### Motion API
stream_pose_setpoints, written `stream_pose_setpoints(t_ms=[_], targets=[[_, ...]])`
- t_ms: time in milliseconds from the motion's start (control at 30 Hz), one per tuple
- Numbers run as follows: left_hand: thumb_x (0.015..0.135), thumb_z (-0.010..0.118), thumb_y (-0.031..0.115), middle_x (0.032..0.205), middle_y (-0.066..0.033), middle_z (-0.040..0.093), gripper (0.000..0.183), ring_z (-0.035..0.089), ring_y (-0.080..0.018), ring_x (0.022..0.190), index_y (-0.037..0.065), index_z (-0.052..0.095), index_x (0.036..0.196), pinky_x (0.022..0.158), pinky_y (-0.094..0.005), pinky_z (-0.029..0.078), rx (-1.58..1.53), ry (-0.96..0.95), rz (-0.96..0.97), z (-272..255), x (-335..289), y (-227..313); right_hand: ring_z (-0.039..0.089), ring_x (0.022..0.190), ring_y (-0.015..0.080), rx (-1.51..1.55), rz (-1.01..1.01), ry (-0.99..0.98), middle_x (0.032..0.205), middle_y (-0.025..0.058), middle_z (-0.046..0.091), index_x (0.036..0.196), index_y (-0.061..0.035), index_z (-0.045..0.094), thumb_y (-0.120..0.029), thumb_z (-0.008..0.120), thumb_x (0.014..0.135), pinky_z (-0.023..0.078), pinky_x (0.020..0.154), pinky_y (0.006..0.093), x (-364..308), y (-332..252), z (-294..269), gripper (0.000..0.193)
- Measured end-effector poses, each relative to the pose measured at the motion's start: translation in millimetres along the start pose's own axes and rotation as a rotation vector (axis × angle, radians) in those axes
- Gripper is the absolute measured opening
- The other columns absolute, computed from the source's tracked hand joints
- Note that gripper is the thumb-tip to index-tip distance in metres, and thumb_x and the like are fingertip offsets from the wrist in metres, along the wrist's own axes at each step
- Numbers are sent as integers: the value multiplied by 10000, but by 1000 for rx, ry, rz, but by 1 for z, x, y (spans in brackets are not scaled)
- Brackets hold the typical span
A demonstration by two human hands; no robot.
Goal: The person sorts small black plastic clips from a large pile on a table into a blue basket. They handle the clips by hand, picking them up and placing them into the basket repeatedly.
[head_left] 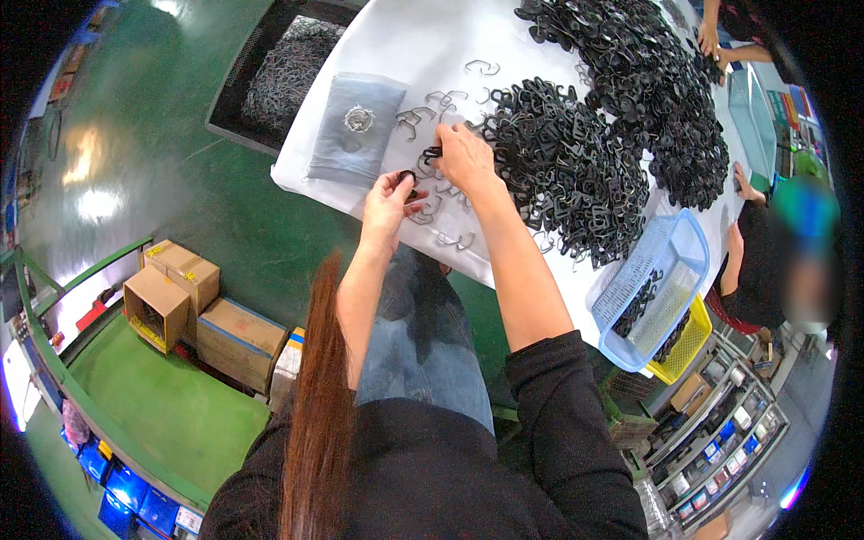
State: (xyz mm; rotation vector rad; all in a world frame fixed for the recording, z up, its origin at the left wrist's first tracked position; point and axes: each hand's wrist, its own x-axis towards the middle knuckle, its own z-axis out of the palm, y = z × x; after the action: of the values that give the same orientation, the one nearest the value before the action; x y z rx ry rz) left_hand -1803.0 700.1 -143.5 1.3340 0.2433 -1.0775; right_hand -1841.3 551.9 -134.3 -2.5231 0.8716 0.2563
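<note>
My left hand is closed around a small black curved piece near the edge of the white-covered table. Just right of it, my right hand bends its fingers down onto a black hook-shaped piece; its fingertips are partly hidden. Under and around both hands lie several thin grey curved clips. A big heap of black hook-shaped pieces spreads to the right of my right hand. Left of the clips, a flat grey plastic bag carries a small pile of fine metal bits.
A blue basket holding black pieces overlaps a yellow basket at the table's right. A second black heap lies farther back. Co-workers' hands reach in there. A dark crate of metal parts stands left; cardboard boxes sit lower left.
</note>
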Motion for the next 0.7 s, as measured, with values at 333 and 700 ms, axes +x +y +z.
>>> stream_pose_setpoints(t_ms=[333, 700], targets=[[881, 511, 335, 756, -74, 579, 289, 571, -189, 694, 54, 578, 901, 569, -287, 483, -522, -132, -209, 20, 18, -1, 475, 1029, 320, 388, 44, 689, 1064, 132, 521, 1028, -46, 521, -165, 695, 673, 393, 868, 411, -125, 38, 16, 413], [854, 519, 288, 622, 31, 468, 269, 449, -79, 491, 60, 648, 918, 374, -225, 315, 488, -277, -508, 18, -48, -61, 226, 1309, 327, -34, 536, 594, 1387, 151, 284, 1311, -102, 363, -268, 503, 844, 140, 1038, 553, -185, 72, 109, 515]])
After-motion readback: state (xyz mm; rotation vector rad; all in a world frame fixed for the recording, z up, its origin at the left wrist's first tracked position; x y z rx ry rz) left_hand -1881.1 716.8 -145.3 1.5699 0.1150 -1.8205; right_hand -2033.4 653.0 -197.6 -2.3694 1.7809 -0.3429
